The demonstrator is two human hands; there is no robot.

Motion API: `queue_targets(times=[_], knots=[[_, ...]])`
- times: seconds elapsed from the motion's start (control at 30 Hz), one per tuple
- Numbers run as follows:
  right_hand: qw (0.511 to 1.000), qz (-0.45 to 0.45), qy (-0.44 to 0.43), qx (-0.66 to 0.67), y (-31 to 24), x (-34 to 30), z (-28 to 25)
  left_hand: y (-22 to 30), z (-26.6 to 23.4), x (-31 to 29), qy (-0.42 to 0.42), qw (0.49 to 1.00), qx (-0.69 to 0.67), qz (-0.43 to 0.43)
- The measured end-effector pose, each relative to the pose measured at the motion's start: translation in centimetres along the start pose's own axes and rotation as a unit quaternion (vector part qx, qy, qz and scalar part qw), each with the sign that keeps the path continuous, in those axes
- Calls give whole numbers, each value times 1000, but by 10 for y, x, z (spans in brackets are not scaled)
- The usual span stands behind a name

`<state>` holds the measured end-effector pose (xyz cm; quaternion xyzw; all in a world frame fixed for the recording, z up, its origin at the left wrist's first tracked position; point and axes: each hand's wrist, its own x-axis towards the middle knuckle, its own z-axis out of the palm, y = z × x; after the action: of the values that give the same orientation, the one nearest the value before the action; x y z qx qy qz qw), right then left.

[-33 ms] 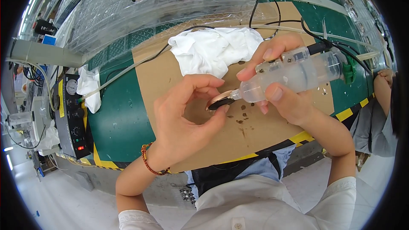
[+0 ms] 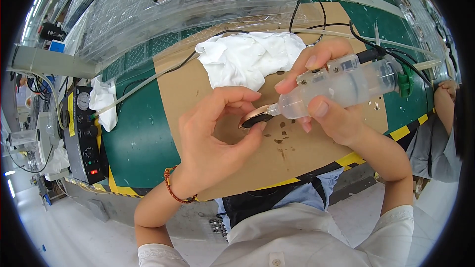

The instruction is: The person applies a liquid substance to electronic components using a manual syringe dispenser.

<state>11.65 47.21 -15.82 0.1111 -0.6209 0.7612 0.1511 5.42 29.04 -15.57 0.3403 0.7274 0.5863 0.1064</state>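
A: How were things being held?

B: The disc (image 2: 255,120), gold-rimmed and tilted, was pinched at the centre of the frame by the left fingers (image 2: 237,93), bent into a rough ring, with the thumb pressed at its lower edge. Right of centre, the syringe (image 2: 336,89) was gripped by the right fingers (image 2: 329,116), curled round its barrel, and its tip (image 2: 273,110) was brought to the disc's right edge.

A: What seemed to be called for?

B: Steadiness, it was judged: the disc held firmly but unsqueezed, the tip kept at one angle, its edge never scraped. Drips probably had to be guarded against, dark spots (image 2: 283,125) being seen on the cardboard (image 2: 297,153).

A: What could not be made out?

B: Touching or just short of touching, the tip could not be judged; nor could any fluid leaving it be seen. The disc's far side was hidden. At the right edge, a co-worker (image 2: 444,109) was partly cut off.
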Motion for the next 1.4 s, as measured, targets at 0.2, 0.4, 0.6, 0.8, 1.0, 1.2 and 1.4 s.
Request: queue_targets(times=[0.2, 0.4, 0.6, 0.8, 1.0, 1.2, 1.4], knots=[[1000, 9, 4, 2, 0, 0, 0, 2, -2, -1, -3, 1000, 11, -20], [1000, 1, 19, -9, -2, 1, 0, 4, -2, 0, -1, 1000, 5, -24], [999, 0, 30, -12, -2, 1, 1, 2, -3, 3, -18, 1000, 12, 12], [999, 3, 37, -19, -3, 0, 0, 2, -3, 3, -3, 1000, 3, 21], [999, -4, 39, -28, -4, 0, 0, 3, -3, 1, -10, 1000, 1, -7], [998, -32, 38, -50, 0, 0, -1, 4, -3, 1, 1, 1000, -8, -6], [997, -36, 37, -51, -2, 0, -1, 4, -3, 1, -5, 1000, -2, -8]])
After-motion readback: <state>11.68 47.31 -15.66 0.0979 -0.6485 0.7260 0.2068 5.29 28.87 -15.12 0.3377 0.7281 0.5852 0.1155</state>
